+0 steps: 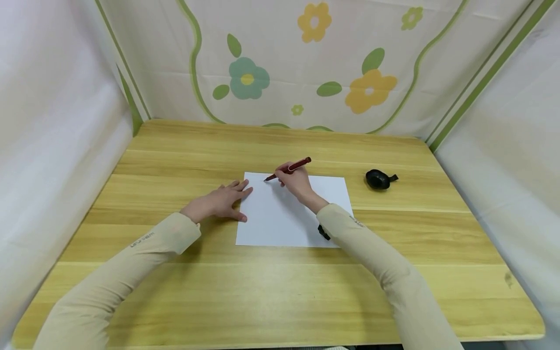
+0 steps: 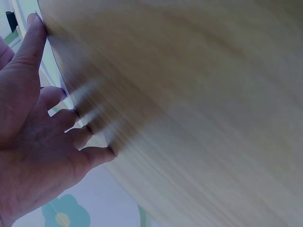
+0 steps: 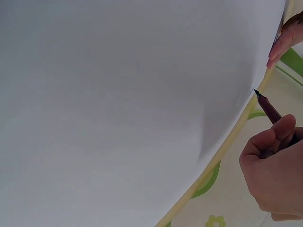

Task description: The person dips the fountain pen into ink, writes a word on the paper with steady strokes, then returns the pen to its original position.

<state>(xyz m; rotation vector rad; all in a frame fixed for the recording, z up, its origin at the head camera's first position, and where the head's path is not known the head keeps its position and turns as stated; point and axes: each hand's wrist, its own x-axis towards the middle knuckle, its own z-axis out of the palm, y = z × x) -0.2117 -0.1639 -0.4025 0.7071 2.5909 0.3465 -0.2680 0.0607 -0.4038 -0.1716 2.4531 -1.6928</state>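
Observation:
A white sheet of paper [image 1: 271, 223] lies on the wooden table. My right hand [image 1: 298, 184] pinches a dark red fountain pen [image 1: 300, 164] over the sheet's upper part. The pen slants, and its nib meets the paper near the top left, beside a short faint line. In the right wrist view the metal nib of the pen [image 3: 269, 109] shows beyond the curled fingers. My left hand [image 1: 222, 200] rests with spread fingers on the paper's left edge. The left wrist view shows the fingertips of this hand [image 2: 38, 142] along that edge, holding nothing.
Right of the paper, a small black rounded object [image 1: 378, 180] with a short tab sits on the table [image 1: 280, 291]. A flowered white cloth [image 1: 284, 63] hangs behind the table's far edge, with white cloth walls at both sides.

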